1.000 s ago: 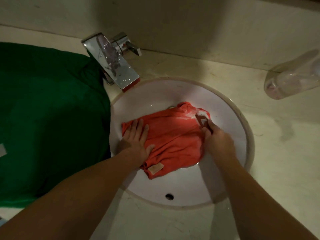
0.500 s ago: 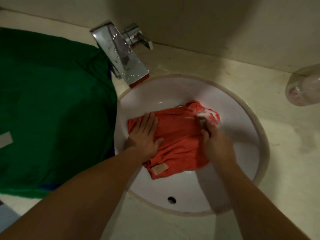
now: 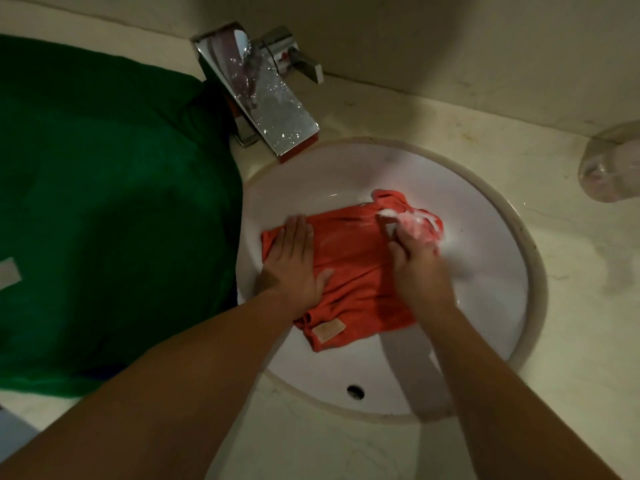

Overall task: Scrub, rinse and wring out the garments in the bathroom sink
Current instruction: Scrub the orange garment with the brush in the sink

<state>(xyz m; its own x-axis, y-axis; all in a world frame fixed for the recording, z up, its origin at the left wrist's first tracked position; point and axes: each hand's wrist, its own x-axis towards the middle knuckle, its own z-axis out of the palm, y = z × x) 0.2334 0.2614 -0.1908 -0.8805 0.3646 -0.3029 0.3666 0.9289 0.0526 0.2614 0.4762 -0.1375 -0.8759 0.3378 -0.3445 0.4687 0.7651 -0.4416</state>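
An orange garment (image 3: 353,271) lies spread in the bowl of a round white sink (image 3: 485,306), with a pale label at its near hem. The left hand (image 3: 294,265) presses flat on its left side, fingers straight. The right hand (image 3: 419,268) curls around a bunched, soapy fold at the garment's far right corner. A green garment (image 3: 104,202) covers the worktop (image 3: 571,306) left of the sink, beside a chrome tap (image 3: 263,95)

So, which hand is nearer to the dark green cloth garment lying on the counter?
The left hand. It presses flat on the orange cloth garment, just beside the dark green cloth garment; the right hand grips the orange garment's soapy far end.
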